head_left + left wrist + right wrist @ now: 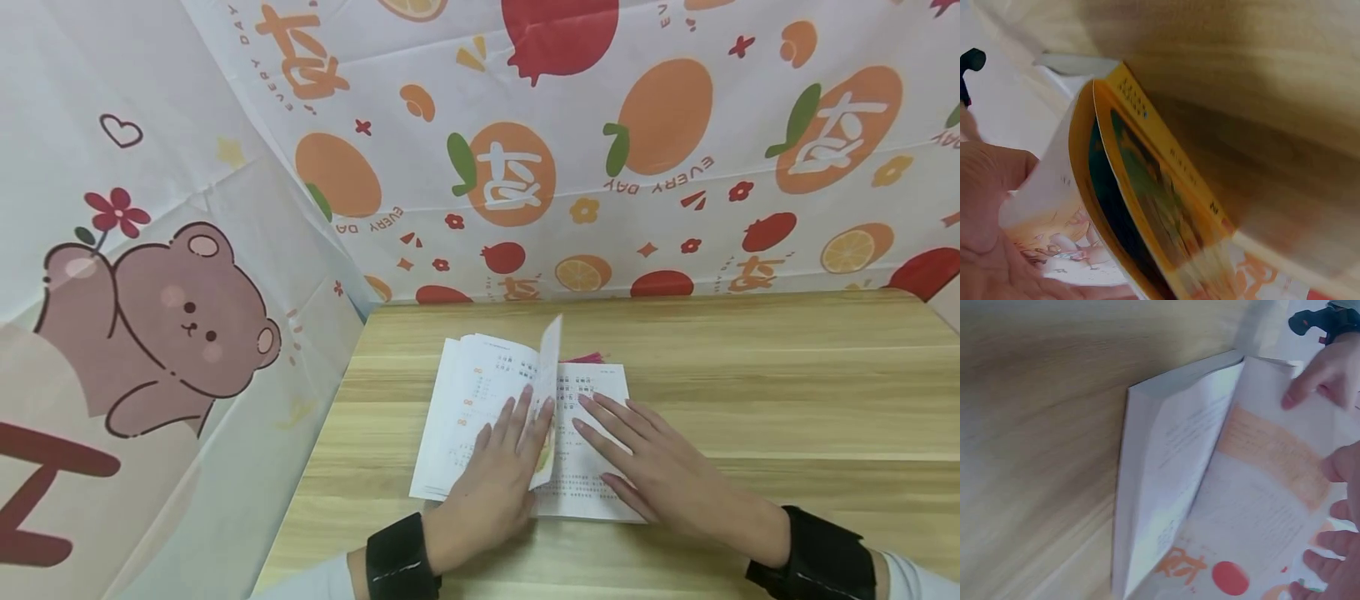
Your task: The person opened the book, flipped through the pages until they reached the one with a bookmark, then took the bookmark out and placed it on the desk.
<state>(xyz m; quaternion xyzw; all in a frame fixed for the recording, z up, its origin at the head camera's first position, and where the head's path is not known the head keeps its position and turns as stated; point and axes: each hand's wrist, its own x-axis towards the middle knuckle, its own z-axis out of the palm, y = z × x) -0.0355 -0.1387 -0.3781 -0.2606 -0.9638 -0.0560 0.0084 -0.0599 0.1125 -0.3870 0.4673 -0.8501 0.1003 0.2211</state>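
A thick paperback book point(585, 504) lies open on the wooden table, with printed pages on both sides. My left hand point(495, 479) lies over the left-hand pages with its fingers extended. A single leaf point(551, 346) stands up near the middle, beside the left fingertips. Over the right-hand page spreads my right hand point(663, 475), fingers apart and nearly straight. The left wrist view shows the book's yellow spine point(1163, 140) and its bent, fanned cover side. In the right wrist view, the right hand's fingertips point(1325, 565) are at the right edge.
Something pink point(585, 358) pokes out behind the book's top edge. The wooden table point(750, 400) extends to the right. A fruit-print cloth point(585, 167) hangs behind it, and a cloth with a bear point(187, 317) hangs at the left. Both wrists wear black bands point(817, 554).
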